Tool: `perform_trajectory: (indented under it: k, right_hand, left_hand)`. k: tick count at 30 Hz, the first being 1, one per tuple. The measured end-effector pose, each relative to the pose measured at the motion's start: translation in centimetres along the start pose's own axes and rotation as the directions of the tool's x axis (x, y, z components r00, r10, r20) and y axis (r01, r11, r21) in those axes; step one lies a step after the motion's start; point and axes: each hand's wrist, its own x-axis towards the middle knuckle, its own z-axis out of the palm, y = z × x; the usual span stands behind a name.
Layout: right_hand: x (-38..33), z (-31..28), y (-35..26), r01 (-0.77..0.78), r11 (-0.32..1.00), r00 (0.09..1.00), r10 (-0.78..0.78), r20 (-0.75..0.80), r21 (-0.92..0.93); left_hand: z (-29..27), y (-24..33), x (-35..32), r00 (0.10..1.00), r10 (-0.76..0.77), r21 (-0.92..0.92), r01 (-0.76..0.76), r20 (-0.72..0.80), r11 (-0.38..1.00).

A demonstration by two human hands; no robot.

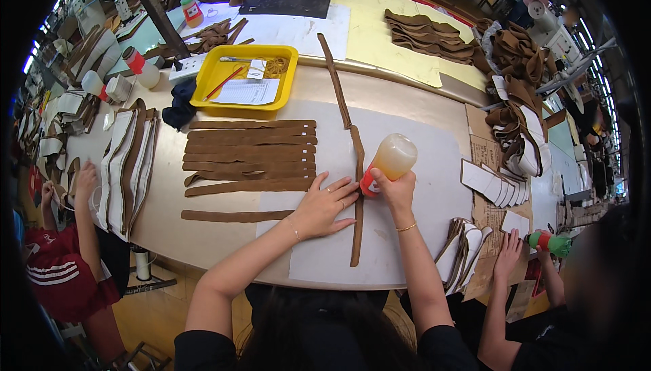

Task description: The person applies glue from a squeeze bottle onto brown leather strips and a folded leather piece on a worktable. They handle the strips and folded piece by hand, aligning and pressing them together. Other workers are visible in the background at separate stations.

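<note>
Looks like the gluing step: right hand (395, 188) is wrapped around a squeeze bottle (386, 162), nozzle tipped down onto the long brown strip (357, 195) lying on the white sheet (420, 168). Left hand (325, 203) lies flat and open, pinning the strip. I'd guess running the nozzle steadily along the strip comes next.

Both forearms reach forward from the lower edge. The left hand (327, 203) lies flat, palm down, fingers spread. The right hand (393, 191) is clenched in a fist, thumb apparently tucked, wrist slightly raised.
</note>
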Motion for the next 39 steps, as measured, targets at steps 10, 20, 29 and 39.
perform_trajectory:
  k: [10,20,29,39]
  right_hand:
    - [-1.9,-0.4,0.0,-0.045,0.997,0.998,0.042,0.054,0.063]
    - [-4.0,-0.7,-0.1,-0.055,0.997,0.993,0.048,0.108,0.062]
    - [-6.3,-0.9,0.5,-0.016,0.999,0.997,0.013,0.079,0.044]
    - [-9.5,-1.3,0.6,0.069,0.997,0.996,-0.070,0.057,0.019]
  left_hand:
    - [-0.1,0.1,0.0,0.998,-0.029,-0.025,0.030,0.056,0.999]
    - [-0.2,0.3,0.0,0.995,-0.050,-0.045,0.054,0.090,0.998]
    - [-0.1,0.2,-0.1,0.996,-0.031,-0.051,0.035,0.078,0.998]
    - [-0.2,0.4,-0.3,0.996,-0.020,-0.034,0.023,0.082,0.999]
